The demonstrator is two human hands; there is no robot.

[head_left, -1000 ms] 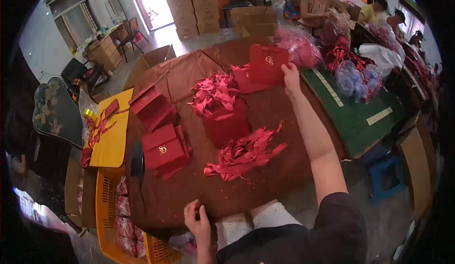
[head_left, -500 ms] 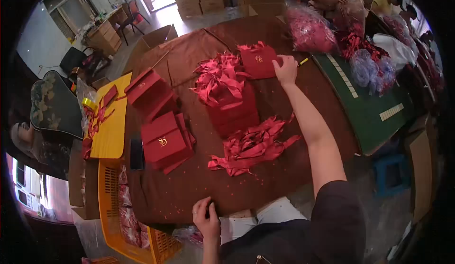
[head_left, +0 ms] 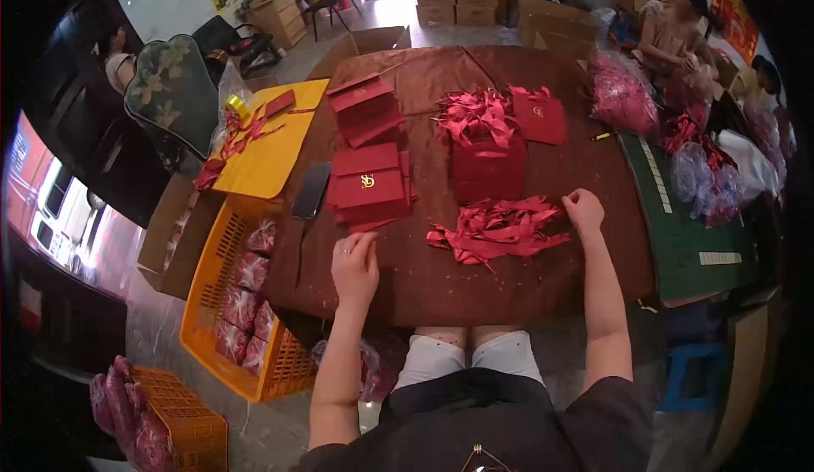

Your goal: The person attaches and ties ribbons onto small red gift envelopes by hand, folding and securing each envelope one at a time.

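Note:
My left hand (head_left: 356, 260) is over the table just below a stack of red folded pouches (head_left: 366, 196) with a gold monogram. Its fingers are drawn together; anything between them is hidden. At the right end of a loose pile of red ribbons (head_left: 500, 230), my right hand (head_left: 585, 211) has its fingertips pinched. Whether a ribbon is caught in them is unclear. Behind that pile stands a block of red pouches (head_left: 487, 171) with ribbon ends bunched on top. A single red pouch (head_left: 540, 117) with a gold mark lies at its upper right.
More red pouches (head_left: 366, 109) lie at the back left. A dark phone (head_left: 311, 190) sits beside the stack. To the left are a yellow board (head_left: 275, 162) and an orange crate (head_left: 203, 319) of wrapped red packs. A green board (head_left: 704, 239) is at right; other people sit beyond.
My right hand has come back from the single pouch to the ribbon pile. My left hand has risen from the table's front edge toward the pouch stack. The view has shifted.

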